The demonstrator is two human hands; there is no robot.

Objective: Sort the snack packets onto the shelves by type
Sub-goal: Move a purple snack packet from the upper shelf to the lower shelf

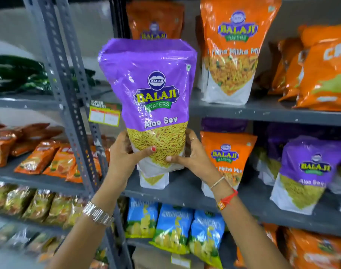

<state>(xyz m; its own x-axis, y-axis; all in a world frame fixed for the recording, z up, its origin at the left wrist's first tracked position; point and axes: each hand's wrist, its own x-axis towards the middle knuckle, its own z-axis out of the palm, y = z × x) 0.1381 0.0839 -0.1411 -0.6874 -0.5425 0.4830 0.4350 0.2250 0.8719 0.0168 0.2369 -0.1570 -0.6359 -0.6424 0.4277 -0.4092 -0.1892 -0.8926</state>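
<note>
1. Before the grey metal shelving [263, 111], both forearms reach up and forward; the left hand [125, 152] and the right hand [189, 154] clasp the lower sides of a purple Aloo Sev packet [152, 98], thumbs pressed on its front, holding it upright above the middle shelf.
2. The left wrist wears a metal watch [97, 213]; the right wrist carries a thin bangle and a red thread band [227, 199].
3. Just under the held packet another packet's white bottom [154, 180] stands on the middle shelf, mostly hidden. To its right stand an orange Mitha Mix packet [227, 158] and a second purple Aloo Sev packet [305, 175].
4. On the upper shelf stand more orange Mitha Mix packets [231, 51]; blue Crunchex bags [173, 228] sit below. A slotted grey upright [68, 98] divides off the left bay, with blurred orange pouches [49, 160].
5. The held packet reads "BALAJI WAFERS" and "Aloo Sev". A yellow price tag [104, 113] on the shelf edge is unreadable.
</note>
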